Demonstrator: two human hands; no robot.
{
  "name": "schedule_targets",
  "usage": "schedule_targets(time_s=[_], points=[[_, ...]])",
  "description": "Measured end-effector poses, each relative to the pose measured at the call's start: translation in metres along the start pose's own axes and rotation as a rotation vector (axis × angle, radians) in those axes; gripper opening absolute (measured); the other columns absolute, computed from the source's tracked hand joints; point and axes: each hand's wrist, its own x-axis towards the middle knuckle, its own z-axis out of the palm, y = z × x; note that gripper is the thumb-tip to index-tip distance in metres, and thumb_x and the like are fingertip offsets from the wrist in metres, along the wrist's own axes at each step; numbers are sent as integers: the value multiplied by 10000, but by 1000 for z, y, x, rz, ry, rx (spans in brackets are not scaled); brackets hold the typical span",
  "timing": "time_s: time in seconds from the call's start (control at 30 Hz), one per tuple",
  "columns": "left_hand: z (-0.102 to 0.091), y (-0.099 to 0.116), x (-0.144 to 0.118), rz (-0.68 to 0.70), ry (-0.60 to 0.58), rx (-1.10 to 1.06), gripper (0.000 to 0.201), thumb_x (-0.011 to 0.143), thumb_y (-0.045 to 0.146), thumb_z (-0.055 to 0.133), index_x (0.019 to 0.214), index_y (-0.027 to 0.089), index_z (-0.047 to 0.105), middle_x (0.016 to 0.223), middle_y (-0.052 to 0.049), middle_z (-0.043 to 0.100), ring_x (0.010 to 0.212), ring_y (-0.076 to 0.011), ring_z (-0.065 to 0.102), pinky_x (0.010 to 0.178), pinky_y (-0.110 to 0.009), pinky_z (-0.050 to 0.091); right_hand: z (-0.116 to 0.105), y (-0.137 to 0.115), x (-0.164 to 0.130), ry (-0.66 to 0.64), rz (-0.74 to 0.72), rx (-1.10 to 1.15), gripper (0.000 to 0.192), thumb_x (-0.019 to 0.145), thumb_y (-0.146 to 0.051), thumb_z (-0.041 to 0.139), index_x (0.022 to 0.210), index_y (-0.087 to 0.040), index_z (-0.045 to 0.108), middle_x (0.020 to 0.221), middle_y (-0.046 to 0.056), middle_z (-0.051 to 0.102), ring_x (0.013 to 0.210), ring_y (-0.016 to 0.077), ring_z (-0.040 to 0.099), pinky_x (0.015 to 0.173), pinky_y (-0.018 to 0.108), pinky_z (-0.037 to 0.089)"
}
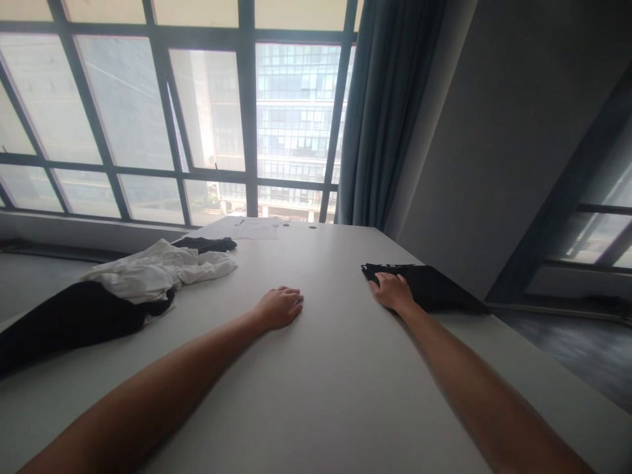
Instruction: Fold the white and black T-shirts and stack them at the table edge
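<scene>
Lying under right hand (392,290) (flat, palm-down): folded black cloth (434,286)

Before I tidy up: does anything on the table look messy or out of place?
Yes. The white clothes lie crumpled in a heap over a black garment at the table's left edge. The folded black cloth under the right hand looks neat.

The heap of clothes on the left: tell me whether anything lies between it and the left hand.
Nothing visible does. The left hand rests flat on bare table, and only open tabletop separates it from the heap of white and black clothes. The right hand lies on a flat black garment at the far side.
</scene>
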Motion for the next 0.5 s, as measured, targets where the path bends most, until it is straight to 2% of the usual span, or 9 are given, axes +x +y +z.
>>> schedule_targets(time_s=[0.07, 0.1, 0.2, 0.27, 0.3, 0.4, 0.47, 0.5], points=[[-5, -25, 1, -118, 29, 80, 423, 938, 430, 425, 1271, 263, 627, 1438, -62, 551, 1297, -262, 511, 1084, -456, 404, -3, -20, -4, 104, -116, 9, 443, 981, -356, 386, 1292, -118, 592, 1341, 157, 601, 1284, 260, 500, 1126, 433, 253], [-9, -43, 0, -227, 64, 138, 428, 936, 392, 431, 1291, 231, 608, 1459, -98, 523, 1319, -278, 489, 1105, -483, 370, -4, -33, -6, 114, -183, 21, 416, 982, -350, 394, 1251, -126, 618, 1287, 148, 636, 1237, 250, 535, 1100, 402, 286], [-25, -106, -16, -573, 241, 291, 469, 913, 243, 449, 1360, 124, 521, 1499, -176, 448, 1413, -342, 348, 1170, -573, 185, -4, -68, -14, 34, -365, 73, 360, 987, -365, 412, 1117, -164, 681, 1171, 116, 690, 1124, 225, 592, 1002, 325, 367], [-38, -145, -32, -747, 362, 298, 434, 920, 236, 442, 1318, 91, 537, 1492, -183, 445, 1418, -395, 305, 1155, -594, 170, -4, -81, -17, -7, -403, 105, 348, 988, -369, 417, 1072, -175, 694, 1147, 104, 697, 1098, 221, 596, 975, 311, 382], [-43, -161, -40, -828, 381, 296, 415, 906, 244, 462, 1261, 56, 566, 1458, -240, 458, 1402, -440, 306, 1118, -648, 188, -4, -83, -18, -18, -392, 123, 345, 989, -365, 417, 1071, -177, 694, 1149, 102, 695, 1100, 220, 593, 972, 307, 384], [-53, -190, -56, -953, 374, 217, 292, 864, 335, 542, 934, 84, 672, 1202, -295, 616, 1275, -475, 453, 1027, -684, 286, -3, -78, -18, -48, -332, 170, 343, 987, -357, 419, 1100, -170, 683, 1171, 107, 680, 1130, 212, 577, 979, 289, 382], [-55, -195, -59, -969, 406, 123, 282, 848, 378, 566, 711, 142, 634, 1000, -270, 673, 1190, -453, 526, 960, -645, 373, -1, -73, -16, -63, -315, 187, 347, 984, -357, 422, 1116, -161, 677, 1185, 113, 670, 1144, 214, 569, 980, 284, 382], [-56, -195, -59, -959, 467, 46, 313, 842, 397, 579, 632, 165, 590, 899, -247, 678, 1144, -437, 553, 919, -611, 413, 0, -71, -16, -68, -313, 192, 346, 982, -355, 426, 1119, -157, 675, 1188, 115, 668, 1144, 216, 568, 979, 284, 382]])
